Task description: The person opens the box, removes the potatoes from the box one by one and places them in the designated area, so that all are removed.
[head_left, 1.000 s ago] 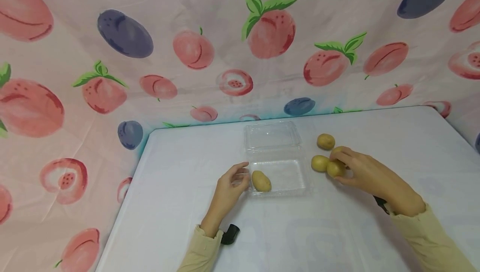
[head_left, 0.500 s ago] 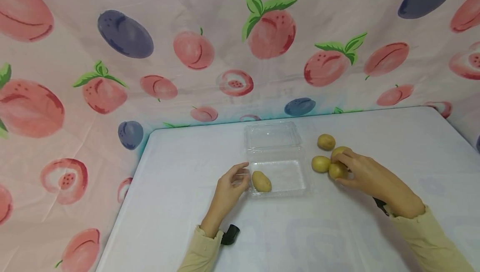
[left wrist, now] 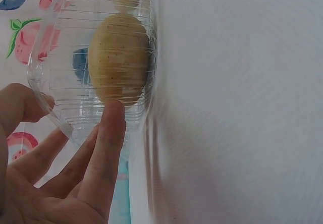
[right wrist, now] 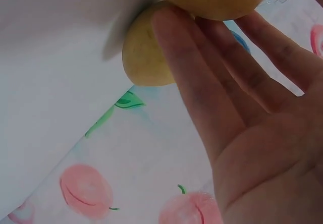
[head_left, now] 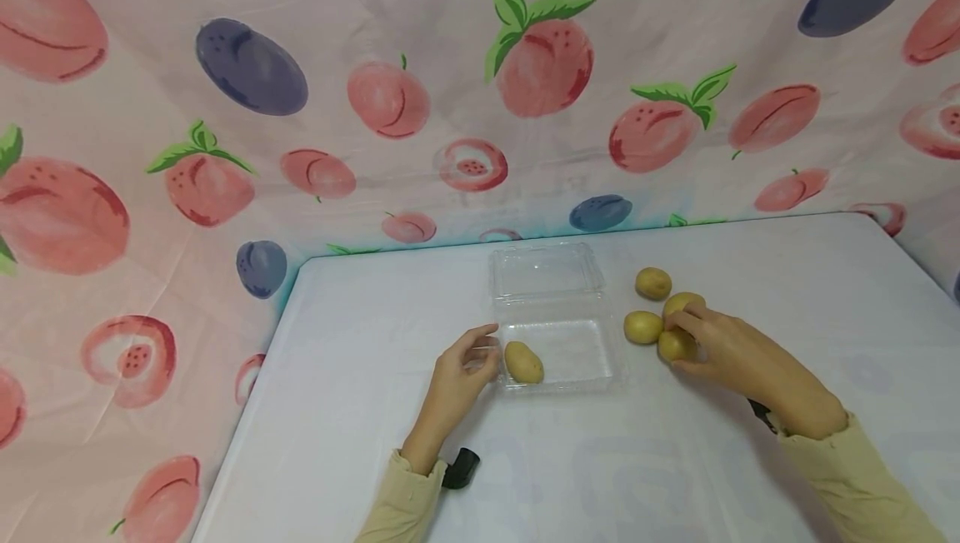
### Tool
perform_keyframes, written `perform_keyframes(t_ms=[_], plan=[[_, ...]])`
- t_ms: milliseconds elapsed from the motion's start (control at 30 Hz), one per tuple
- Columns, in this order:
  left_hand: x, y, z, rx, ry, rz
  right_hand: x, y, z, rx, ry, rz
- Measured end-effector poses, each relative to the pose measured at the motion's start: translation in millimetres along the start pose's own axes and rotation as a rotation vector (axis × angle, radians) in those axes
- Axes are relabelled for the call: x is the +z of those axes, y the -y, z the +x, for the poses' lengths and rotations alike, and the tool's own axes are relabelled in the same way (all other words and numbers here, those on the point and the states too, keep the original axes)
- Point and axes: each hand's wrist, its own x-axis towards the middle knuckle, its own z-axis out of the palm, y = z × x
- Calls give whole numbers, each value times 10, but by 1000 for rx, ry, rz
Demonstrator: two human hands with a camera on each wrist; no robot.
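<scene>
A clear plastic clamshell container (head_left: 570, 347) lies with its lid (head_left: 546, 270) folded back. One potato (head_left: 523, 362) rests at the left end of its base. At that end my left hand (head_left: 461, 368) touches the container, and in the left wrist view one fingertip (left wrist: 113, 114) presses the ridged wall beside the potato. My right hand (head_left: 731, 351) has thumb and fingers around a potato (head_left: 677, 346) on the table. Touching or close to it are two more, a rear potato (head_left: 682, 303) and a left potato (head_left: 642, 327). The right wrist view partly hides two potatoes behind the fingers.
Another potato (head_left: 653, 284) lies behind the group, right of the lid. Everything stands on a white-covered table (head_left: 375, 318). A fruit-printed cloth (head_left: 315, 93) rises along the back and left edges. Black wrist cameras show below both hands.
My right hand's fingers and the potato between them have shifted very slightly right and toward me, showing more of the rear potato. The left hand and container stay put.
</scene>
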Motion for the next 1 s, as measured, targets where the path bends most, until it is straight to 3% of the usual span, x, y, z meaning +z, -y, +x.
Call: perform_keyframes(t_ms=[300, 700, 1000], plan=[[2, 16, 4, 4, -4, 12, -1, -2, -7, -28, -63, -85], [5, 22, 12, -6, -10, -39, -91, 124, 76, -32, -91, -74], [6, 28, 9, -1, -3, -5, -111, 244, 175, -49, -71, -52]])
